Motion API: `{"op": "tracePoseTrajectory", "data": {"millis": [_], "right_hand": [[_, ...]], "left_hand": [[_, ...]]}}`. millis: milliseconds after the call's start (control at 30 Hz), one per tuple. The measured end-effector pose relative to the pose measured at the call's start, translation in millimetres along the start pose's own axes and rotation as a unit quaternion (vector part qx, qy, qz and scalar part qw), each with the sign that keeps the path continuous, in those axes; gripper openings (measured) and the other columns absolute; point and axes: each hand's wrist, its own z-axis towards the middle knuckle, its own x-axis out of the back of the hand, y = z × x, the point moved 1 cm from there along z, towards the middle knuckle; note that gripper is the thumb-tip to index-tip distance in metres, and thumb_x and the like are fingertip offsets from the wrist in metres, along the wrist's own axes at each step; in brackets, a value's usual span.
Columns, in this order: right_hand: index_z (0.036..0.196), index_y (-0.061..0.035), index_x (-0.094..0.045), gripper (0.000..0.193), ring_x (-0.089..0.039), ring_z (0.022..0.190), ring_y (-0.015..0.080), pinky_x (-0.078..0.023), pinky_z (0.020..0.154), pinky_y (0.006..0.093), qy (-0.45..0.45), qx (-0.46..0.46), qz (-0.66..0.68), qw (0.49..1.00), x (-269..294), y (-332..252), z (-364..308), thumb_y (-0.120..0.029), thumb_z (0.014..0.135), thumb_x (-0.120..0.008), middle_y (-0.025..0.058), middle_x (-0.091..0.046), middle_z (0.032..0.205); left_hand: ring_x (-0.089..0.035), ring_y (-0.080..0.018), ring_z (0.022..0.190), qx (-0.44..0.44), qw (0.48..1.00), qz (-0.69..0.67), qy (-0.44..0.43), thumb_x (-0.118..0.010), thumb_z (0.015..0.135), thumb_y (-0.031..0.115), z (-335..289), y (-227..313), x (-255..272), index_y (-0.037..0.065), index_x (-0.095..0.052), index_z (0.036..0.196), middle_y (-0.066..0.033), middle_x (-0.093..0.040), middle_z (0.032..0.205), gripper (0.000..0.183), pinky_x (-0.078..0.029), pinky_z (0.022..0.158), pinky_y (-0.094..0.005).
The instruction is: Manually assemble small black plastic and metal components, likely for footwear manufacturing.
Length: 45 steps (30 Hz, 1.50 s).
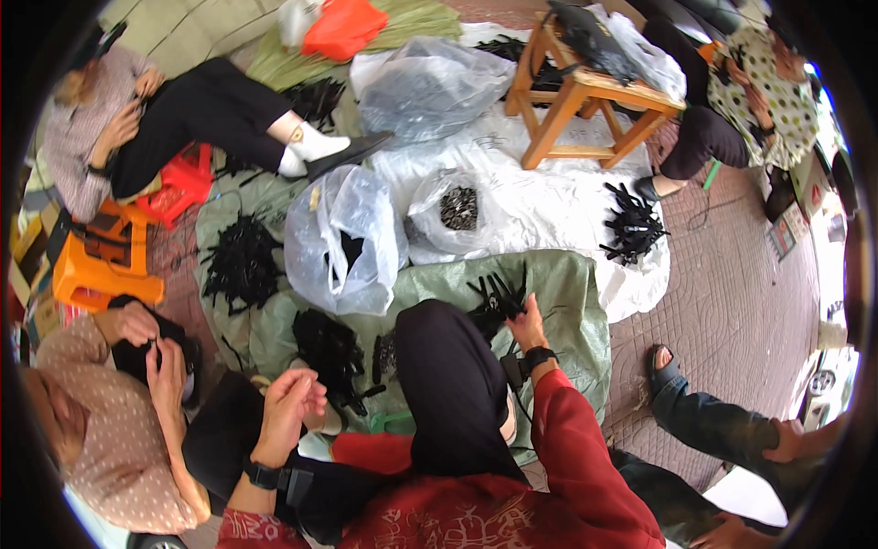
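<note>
My left hand [291,408] is raised over my lap, its fingers curled in with the thumb; whatever they may hold is too small to make out. On the green sheet, my right hand [528,328] reaches to a bundle of thin black strips [494,297] beyond my knee, its fingers closed at the bundle's near right edge. A heap of black strips [327,352] lies left of my raised knee. Beside it is a smaller patch of dark pieces [384,355]. Both my wrists wear dark bands.
Ahead stand a clear plastic bag [343,242] and a white bag of small dark pieces [459,209]. More black strips [242,261] lie left, others [634,224] right. A wooden stool [594,91] is farther off. People sit at left and far right; someone's legs [722,421] are at right.
</note>
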Motion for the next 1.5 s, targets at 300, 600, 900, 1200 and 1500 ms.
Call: {"op": "tracePoseTrajectory", "data": {"millis": [300,600,900,1200,1500], "right_hand": [[0.115,-0.0023,-0.043,0.058,-0.055,0.065,0.0226,-0.047,0.052,0.0353,-0.040,-0.110,-0.176,0.977,-25.8,-166.6,-20.3,-0.036,0.073,-0.064,0.0120,-0.053,0.094],[0.114,-0.0009,-0.045,0.039,-0.057,0.082,0.0161,-0.051,0.065,0.0270,-0.263,0.025,-0.441,0.858,-135.9,-399.9,-119.1,-0.025,0.084,-0.051,0.0102,-0.053,0.094],[0.116,-0.0006,-0.044,0.040,-0.059,0.081,0.0158,-0.050,0.066,0.0242,-0.553,-0.136,-0.424,0.704,-199.5,-389.7,-272.4,-0.015,0.082,-0.058,0.0084,-0.056,0.098],[0.109,0.0017,-0.045,0.035,-0.059,0.081,0.0199,-0.052,0.066,0.0312,-0.652,-0.305,-0.093,0.688,-295.0,-341.8,-316.1,-0.022,0.084,-0.054,0.0134,-0.054,0.096],[0.099,-0.0036,-0.049,0.028,-0.056,0.063,0.0143,-0.052,0.057,0.0324,-0.460,-0.290,-0.280,0.791,-286.4,-20.3,-148.5,-0.021,0.079,-0.058,0.0036,-0.054,0.073]], "left_hand": [[-0.055,-0.0128,0.067,-0.056,0.997,-0.022,-0.050,-0.048,0.087,0.017,-14.8,9.5,9.4,0.002,-0.052,0.095,-0.0068,-0.057,0.079,0.018,-0.045,0.058,-0.0245],[-0.054,-0.0113,0.067,-0.117,0.984,-0.062,-0.117,-0.049,0.087,0.018,-35.1,25.3,3.9,0.001,-0.052,0.095,-0.0063,-0.057,0.079,0.020,-0.044,0.058,-0.0235],[-0.054,-0.0109,0.068,-0.157,0.975,-0.092,-0.126,-0.050,0.087,0.018,-37.2,27.6,0.8,0.002,-0.052,0.096,-0.0058,-0.057,0.079,0.019,-0.044,0.058,-0.0235],[-0.051,-0.0119,0.062,-0.257,0.943,-0.209,-0.002,-0.047,0.088,0.015,-49.0,32.7,32.9,0.002,-0.052,0.096,-0.0048,-0.055,0.077,0.017,-0.043,0.055,-0.0244],[-0.050,-0.0136,0.062,-0.258,0.932,-0.251,0.034,-0.050,0.086,0.015,-55.8,44.7,35.7,0.000,-0.050,0.096,-0.0077,-0.054,0.076,0.018,-0.042,0.055,-0.0250]]}}
